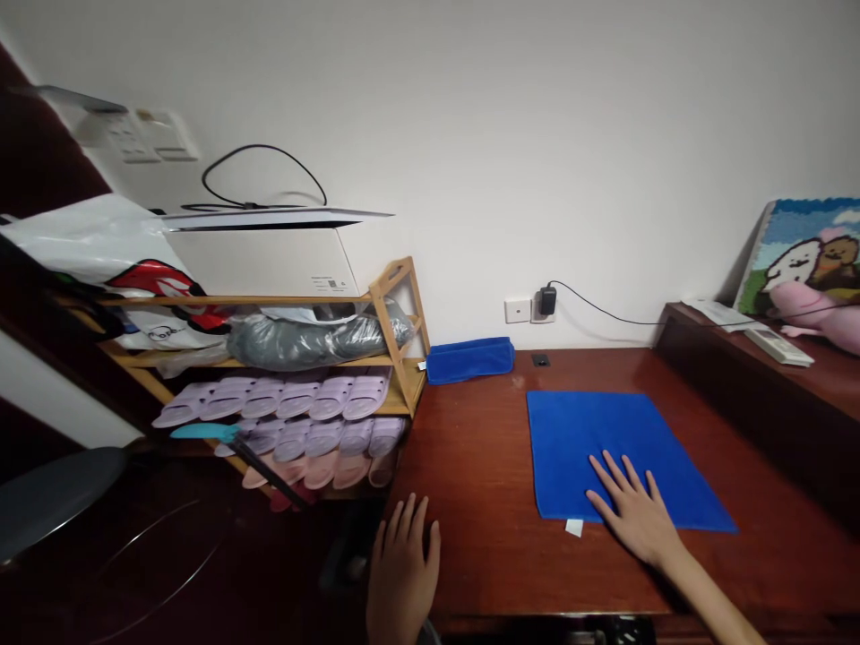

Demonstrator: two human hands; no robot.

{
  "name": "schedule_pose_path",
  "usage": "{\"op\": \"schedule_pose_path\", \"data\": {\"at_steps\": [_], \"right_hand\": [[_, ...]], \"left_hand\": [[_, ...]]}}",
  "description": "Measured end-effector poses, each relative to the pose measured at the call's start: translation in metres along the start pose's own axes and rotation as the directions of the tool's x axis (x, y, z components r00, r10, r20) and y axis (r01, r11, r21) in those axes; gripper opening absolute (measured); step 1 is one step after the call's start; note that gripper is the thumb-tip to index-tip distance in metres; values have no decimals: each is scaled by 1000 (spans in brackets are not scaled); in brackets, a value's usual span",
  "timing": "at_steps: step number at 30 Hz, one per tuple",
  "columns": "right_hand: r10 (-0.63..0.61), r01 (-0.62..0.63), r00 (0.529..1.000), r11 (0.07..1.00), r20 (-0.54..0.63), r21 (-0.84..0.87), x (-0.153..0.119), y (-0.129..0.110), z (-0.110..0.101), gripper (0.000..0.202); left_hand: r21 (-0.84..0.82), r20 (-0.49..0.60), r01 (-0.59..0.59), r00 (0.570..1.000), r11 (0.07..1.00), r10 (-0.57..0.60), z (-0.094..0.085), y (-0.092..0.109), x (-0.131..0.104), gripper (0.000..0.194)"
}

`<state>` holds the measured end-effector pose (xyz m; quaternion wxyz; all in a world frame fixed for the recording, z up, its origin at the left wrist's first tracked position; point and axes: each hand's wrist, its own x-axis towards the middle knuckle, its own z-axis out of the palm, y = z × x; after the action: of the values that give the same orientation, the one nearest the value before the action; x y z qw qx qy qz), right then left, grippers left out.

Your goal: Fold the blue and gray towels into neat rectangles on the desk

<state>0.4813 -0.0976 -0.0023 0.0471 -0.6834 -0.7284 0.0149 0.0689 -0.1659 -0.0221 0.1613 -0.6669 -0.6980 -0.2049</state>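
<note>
A blue cloth (591, 439) lies spread out flat on the reddish-brown desk (470, 502), a small white tag poking out at its near edge. My right hand (638, 515) rests on the cloth's near part, fingers spread and nothing held. By the desk's left edge is my left hand (405, 560), its fingers extended and thumb apart, with no object in it; whether it touches the desk I cannot tell. A second blue cloth (470, 360), folded into a long strip, lies at the back left of the desk against the wall.
Left of the desk stands a wooden rack (396, 331) with rows of slippers (322, 394) and a white box (269, 260) on top. A black charger (547, 300) is plugged into the wall. On the raised right ledge are a remote (779, 346) and a pink plush toy (820, 313).
</note>
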Motion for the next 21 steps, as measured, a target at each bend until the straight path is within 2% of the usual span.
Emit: {"op": "schedule_pose_path", "data": {"at_steps": [6,10,12,13,15,18,21], "right_hand": [[-9,8,1000,998,17,69,-36,-41,-6,76],[-103,86,991,979,86,186,-67,-65,-13,75],[-141,106,982,963,127,249,-74,-69,-20,71],[-143,103,981,956,131,276,-74,-67,-24,68],[-123,89,988,949,95,304,-66,-57,-32,63],[-79,83,997,966,-27,244,-38,-24,-37,60],[-8,16,998,990,-58,143,-12,14,-24,62]], "left_hand": [[29,27,-9,1000,1000,8,-3,1,2,49],[7,-10,-5,1000,1000,5,0,-4,1,48],[-25,-49,-1,999,1000,0,0,4,3,47],[-54,-61,-8,998,999,5,-2,13,4,47],[-136,-51,-50,998,989,43,-7,45,9,45],[-270,62,-137,985,953,159,-18,113,23,45],[-352,180,-203,943,914,279,-20,168,41,49]]}}
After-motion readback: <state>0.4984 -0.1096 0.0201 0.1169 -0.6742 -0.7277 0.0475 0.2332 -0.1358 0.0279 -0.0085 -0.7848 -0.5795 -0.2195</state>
